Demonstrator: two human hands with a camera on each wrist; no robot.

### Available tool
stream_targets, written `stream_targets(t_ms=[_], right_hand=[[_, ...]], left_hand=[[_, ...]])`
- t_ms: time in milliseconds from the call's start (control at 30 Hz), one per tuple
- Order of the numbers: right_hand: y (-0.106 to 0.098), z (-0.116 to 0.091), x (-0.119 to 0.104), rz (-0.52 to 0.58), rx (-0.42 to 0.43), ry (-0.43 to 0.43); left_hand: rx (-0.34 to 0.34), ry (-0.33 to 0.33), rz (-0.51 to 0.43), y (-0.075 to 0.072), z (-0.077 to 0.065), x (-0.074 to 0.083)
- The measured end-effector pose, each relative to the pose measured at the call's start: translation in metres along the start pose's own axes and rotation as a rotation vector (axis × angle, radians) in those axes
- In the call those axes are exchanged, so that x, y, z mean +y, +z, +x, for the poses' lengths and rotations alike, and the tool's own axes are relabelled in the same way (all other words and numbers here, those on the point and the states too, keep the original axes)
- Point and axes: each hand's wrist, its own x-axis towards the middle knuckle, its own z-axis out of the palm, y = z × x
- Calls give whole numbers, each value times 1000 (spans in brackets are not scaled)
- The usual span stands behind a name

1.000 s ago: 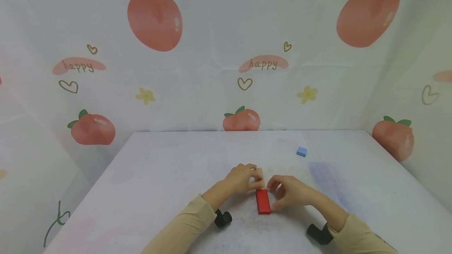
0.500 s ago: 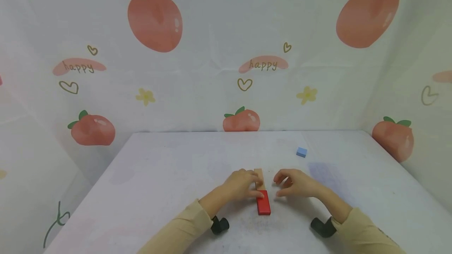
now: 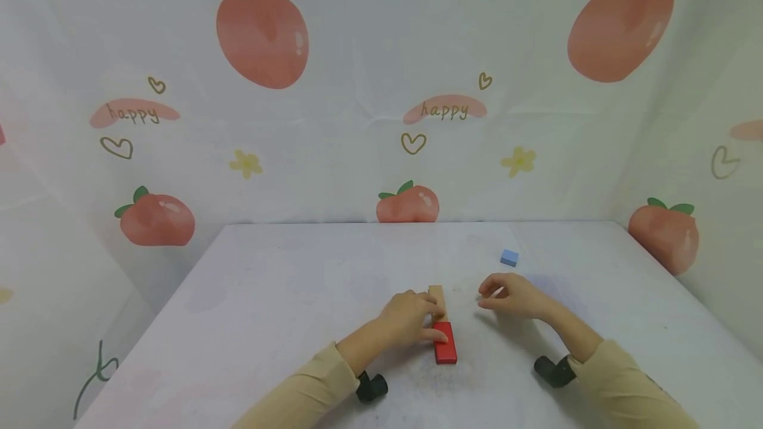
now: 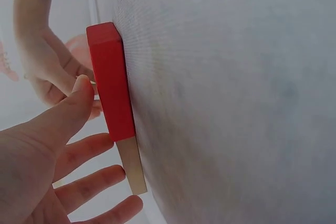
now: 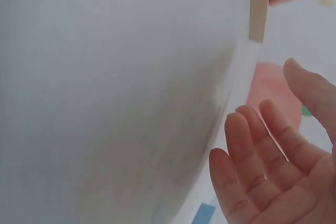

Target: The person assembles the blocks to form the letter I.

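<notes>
A red block (image 3: 444, 355) lies flat on the white table, end to end with a natural-wood block (image 3: 437, 294); together they form a straight line. My left hand (image 3: 407, 320) rests over the pair from the left. In the left wrist view its thumb tip is at the red block (image 4: 111, 87), and its spread fingers reach the seam and the wooden block (image 4: 132, 165). Off to the right, my right hand (image 3: 514, 296) hovers above the table with relaxed fingers and nothing between them. A small blue block (image 3: 509, 257) lies just beyond it.
The white table (image 3: 286, 283) ends at a hanging cloth (image 3: 334, 118) printed with peaches, which also runs along both sides. Dark wrist cameras (image 3: 372, 388) stick out below each forearm, close to the tabletop.
My right hand has drawn away from the blocks, moving right and farther back toward the blue block. The left thumb has shifted onto the red block, while both blocks look unmoved.
</notes>
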Motion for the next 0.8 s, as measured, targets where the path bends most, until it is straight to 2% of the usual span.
stream_targets(t_ms=[267, 600, 800], right_hand=[[-11, 0, 8, -25, 47, 73], [-27, 3, 26, -32, 141, 82], [-36, 2, 32, -26, 202, 173]], left_hand=[[3, 0, 17, 0, -1, 1], [-32, -42, -9, -4, -2, 4], [-53, -72, -23, -4, -2, 6]])
